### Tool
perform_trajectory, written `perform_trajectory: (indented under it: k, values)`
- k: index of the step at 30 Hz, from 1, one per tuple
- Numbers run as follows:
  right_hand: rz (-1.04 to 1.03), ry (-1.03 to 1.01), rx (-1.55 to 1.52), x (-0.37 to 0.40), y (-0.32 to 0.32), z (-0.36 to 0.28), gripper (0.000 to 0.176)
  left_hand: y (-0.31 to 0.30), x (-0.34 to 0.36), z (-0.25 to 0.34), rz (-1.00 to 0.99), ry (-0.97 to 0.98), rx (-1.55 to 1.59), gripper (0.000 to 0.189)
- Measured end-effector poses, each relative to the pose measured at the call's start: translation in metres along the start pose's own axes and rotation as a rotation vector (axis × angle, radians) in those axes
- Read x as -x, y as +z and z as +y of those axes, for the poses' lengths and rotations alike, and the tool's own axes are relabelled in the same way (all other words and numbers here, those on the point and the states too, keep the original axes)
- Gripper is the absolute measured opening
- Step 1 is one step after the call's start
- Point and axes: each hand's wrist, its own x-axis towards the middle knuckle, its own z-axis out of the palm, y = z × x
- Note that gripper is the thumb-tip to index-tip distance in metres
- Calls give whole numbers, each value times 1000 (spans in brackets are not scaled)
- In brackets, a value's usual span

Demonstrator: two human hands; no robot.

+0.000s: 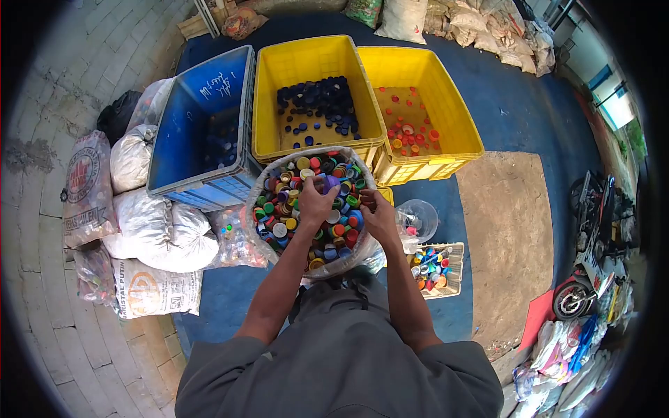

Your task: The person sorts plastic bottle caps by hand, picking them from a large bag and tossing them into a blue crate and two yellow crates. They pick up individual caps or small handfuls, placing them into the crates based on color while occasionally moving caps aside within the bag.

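Note:
A sack full of mixed coloured bottle caps [280,229] stands directly in front of me, its pale rim [252,209] rolled open. Over its middle, my left hand [318,203] has its thumb and fingers closed around a purple bottle cap [329,183]. My right hand [378,216] is at the sack's right side, fingers curled over the caps. What lies between those fingers is too small and shaded to name. Behind the sack, dark blue caps [320,97] lie in a yellow crate [268,70], and red and orange caps [408,132] lie in a second yellow crate [453,104].
A blue crate [181,139] with dark caps stands at the left. Filled sacks [150,230] line that side. Right of me are a clear plastic container [421,217] and a cream basket [454,272] of caps. A motorcycle [582,272] is parked farther right.

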Motion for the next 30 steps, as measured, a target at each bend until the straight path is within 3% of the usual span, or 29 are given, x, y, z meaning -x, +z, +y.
perform_trajectory:
  k: [3, 7, 11, 12, 15, 16, 19, 22, 26, 30]
  values:
    - [-29, 45, -257, 4, 3, -11, 34, -10, 5, 11, -199, -55, 558, 43]
    - [-113, 263, -673, 9, -6, -33, 33, -5, 28, 32, -409, 61, 522, 39]
    - [86, 294, -758, 28, -20, -2, 35, 15, 45, 27, -535, 168, 152, 48]
    - [157, 319, -815, 35, -29, 2, 35, 17, 52, 37, -429, 315, 13, 48]
    - [461, 416, -930, 53, -53, 45, 32, 24, 44, 16, -306, 329, 21, 40]
    - [514, 429, -951, 62, -68, 58, 31, 17, 45, 23, -293, 270, -22, 31]
    - [732, 564, -1087, 90, -104, 142, 26, 7, 29, -13, -257, 154, 13, 29]
    - [930, 693, -1206, 120, -143, 218, 29, -6, 29, -19, -223, 311, -134, 26]
    - [1104, 679, -1316, 158, -178, 272, 27, -1, 42, -18, -213, 573, -344, 29]
    - [1366, 569, -1490, 185, -202, 289, 25, 13, 48, -18, -191, 630, -434, 31]
